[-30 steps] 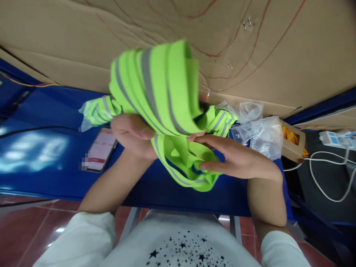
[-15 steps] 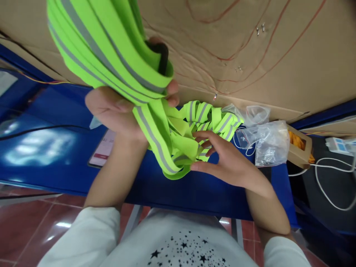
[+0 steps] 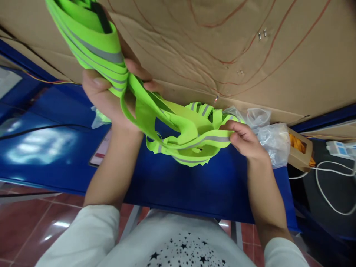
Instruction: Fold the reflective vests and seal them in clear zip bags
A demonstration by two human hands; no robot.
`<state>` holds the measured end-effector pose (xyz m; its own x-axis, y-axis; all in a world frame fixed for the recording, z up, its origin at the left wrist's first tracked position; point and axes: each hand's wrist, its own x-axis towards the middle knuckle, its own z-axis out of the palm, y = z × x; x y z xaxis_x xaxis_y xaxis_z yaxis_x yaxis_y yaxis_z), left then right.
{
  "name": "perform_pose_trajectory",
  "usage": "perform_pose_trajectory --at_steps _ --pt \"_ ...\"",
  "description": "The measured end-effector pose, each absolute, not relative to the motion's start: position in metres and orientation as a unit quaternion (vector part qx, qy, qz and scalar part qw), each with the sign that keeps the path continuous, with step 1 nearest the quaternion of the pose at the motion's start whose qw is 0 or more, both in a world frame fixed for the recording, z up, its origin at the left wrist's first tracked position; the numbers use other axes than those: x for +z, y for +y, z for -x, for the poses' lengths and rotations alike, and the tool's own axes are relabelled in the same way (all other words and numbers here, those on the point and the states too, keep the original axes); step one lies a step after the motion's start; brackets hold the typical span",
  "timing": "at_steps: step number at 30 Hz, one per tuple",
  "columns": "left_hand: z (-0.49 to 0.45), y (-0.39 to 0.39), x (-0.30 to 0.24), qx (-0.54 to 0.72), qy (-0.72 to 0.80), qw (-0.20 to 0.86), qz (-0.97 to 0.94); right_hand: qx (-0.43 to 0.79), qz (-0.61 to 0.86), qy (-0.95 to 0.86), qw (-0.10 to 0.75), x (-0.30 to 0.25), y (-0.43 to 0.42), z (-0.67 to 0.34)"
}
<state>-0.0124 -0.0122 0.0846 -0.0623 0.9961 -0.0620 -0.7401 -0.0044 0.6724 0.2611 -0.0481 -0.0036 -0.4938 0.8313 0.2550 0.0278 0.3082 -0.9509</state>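
A thick bundle of neon-green reflective straps (image 3: 91,52) with grey stripes is gripped in my left hand (image 3: 107,98), raised above the blue table (image 3: 178,189). Something black shows inside the bundle's folds. Between finger and thumb, my right hand (image 3: 246,141) pinches a fold of reflective strap (image 3: 214,139) out to the right. Loose lengths run from the bundle down to that fold. Behind them lies a heap of more straps (image 3: 204,110) on the table, partly hidden by the stretched loops.
Clear plastic bags (image 3: 274,142) and a cardboard box (image 3: 299,148) with orange contents stand at the right. A phone (image 3: 100,150) lies beside my left forearm, near a small bag (image 3: 100,118). White cables (image 3: 322,185) curl at far right; a cardboard panel (image 3: 278,74) rises behind.
My left hand has shifted left and tilted the bundle away. My right hand, open before, has closed on a strap fold and drawn it rightward, stretching the loops.
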Motion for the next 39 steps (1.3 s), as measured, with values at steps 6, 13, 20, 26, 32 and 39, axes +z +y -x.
perform_pose_trajectory --at_steps 6,13,20,26,32,39 --pt "0.020 -0.004 0.069 0.665 0.251 0.633 -0.306 0.441 0.245 -0.775 0.382 0.005 -0.050 -0.266" --pt "0.022 0.010 0.040 0.634 0.179 0.692 -0.295 0.340 0.262 -0.733 0.527 0.015 -0.066 -0.257" --pt "0.022 0.013 0.046 0.645 0.174 0.701 -0.250 0.145 0.336 -0.797 0.481 0.023 -0.071 -0.247" --pt "0.030 0.029 0.037 0.651 0.187 0.694 -0.246 0.268 0.275 -0.885 0.264 0.043 -0.091 -0.237" --pt "0.014 0.022 0.031 0.640 0.217 0.683 -0.277 0.315 0.313 -0.877 0.182 0.040 -0.112 -0.226" --pt "-0.005 0.006 0.019 0.507 0.256 0.748 -0.343 0.258 0.408 -0.836 0.260 0.057 -0.126 -0.250"
